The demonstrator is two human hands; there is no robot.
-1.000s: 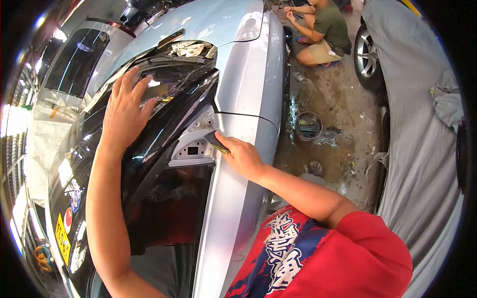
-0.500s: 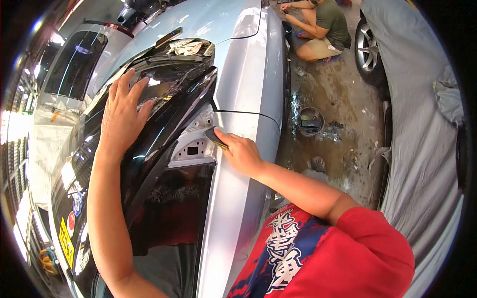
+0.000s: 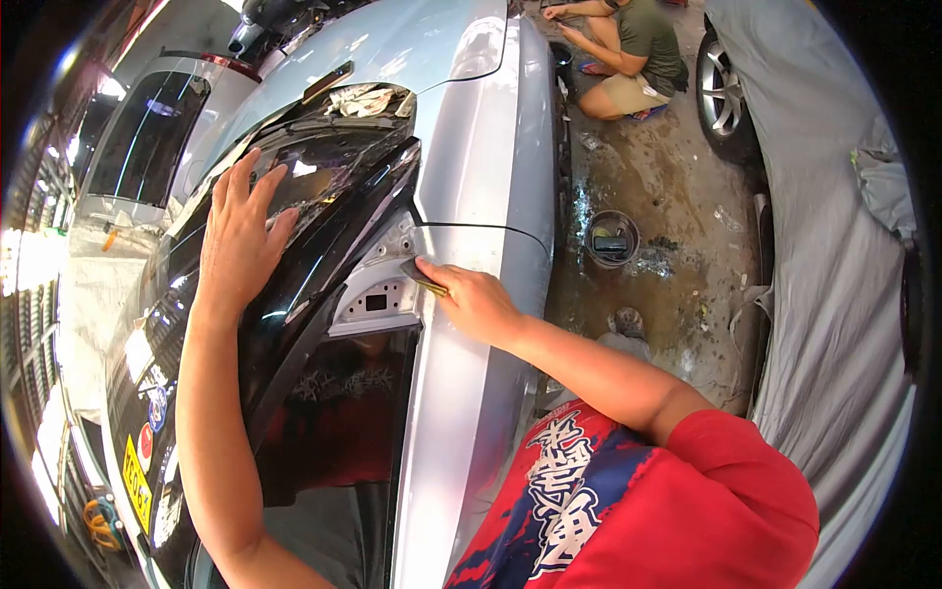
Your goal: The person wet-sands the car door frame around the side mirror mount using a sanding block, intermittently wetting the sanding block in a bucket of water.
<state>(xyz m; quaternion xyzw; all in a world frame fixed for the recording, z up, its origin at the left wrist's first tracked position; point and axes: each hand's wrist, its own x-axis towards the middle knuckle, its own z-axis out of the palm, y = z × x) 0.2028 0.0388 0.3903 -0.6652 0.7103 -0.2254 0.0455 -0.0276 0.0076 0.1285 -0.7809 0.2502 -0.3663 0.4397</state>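
My left hand (image 3: 240, 240) lies with its fingers spread on the dark windshield (image 3: 339, 147) of a silver-blue car. My right hand (image 3: 478, 302) pinches a thin dark sanding pad (image 3: 424, 278) with a yellowish edge, the thumb along its upper end. The pad rests against the top of the door, beside the bare mirror mount (image 3: 378, 299), a light metal bracket with a square hole and several small holes. Below the mount is the dark side window (image 3: 339, 412). The fingers under the pad are partly hidden.
A bucket (image 3: 612, 240) with a dark object in it stands on the wet floor (image 3: 667, 304). Farther ahead a person in a green shirt (image 3: 648, 44) crouches beside the car. A grey cover (image 3: 814, 196) drapes another vehicle at right. A cloth (image 3: 363, 101) lies near the hood's rear edge.
The sanding pad in my right hand has shifted and tilted slightly at the mirror mount. My left hand stays on the windshield. The whole view has moved a little.
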